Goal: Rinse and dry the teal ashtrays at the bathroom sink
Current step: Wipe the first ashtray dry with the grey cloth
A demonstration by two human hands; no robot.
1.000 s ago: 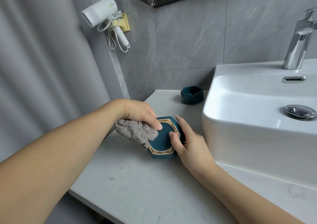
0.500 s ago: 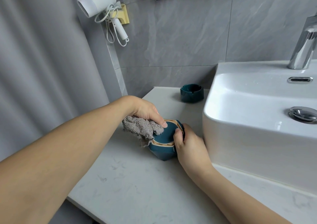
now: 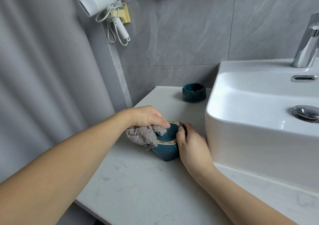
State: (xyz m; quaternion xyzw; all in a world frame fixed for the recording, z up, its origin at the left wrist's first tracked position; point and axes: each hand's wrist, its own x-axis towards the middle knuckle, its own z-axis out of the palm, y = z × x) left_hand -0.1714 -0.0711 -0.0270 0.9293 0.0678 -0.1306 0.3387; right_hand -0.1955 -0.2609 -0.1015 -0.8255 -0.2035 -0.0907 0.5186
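A person's two bare forearms reach forward over a pale marble counter [image 3: 138, 190]. The right hand [image 3: 191, 145] grips the right side of a teal ashtray [image 3: 166, 151], which sits upside down and tilted on the counter, just beside the front left corner of the white sink [image 3: 241, 138]; its flat underside faces up and left, toward the other hand. The left hand [image 3: 148, 117], directly left of the ashtray, holds a bunched grey cloth [image 3: 143, 135] and presses it onto that underside, so drying strokes would likely run rightward. Near the counter's back edge, well apart, a second teal ashtray [image 3: 194, 92] stands upright
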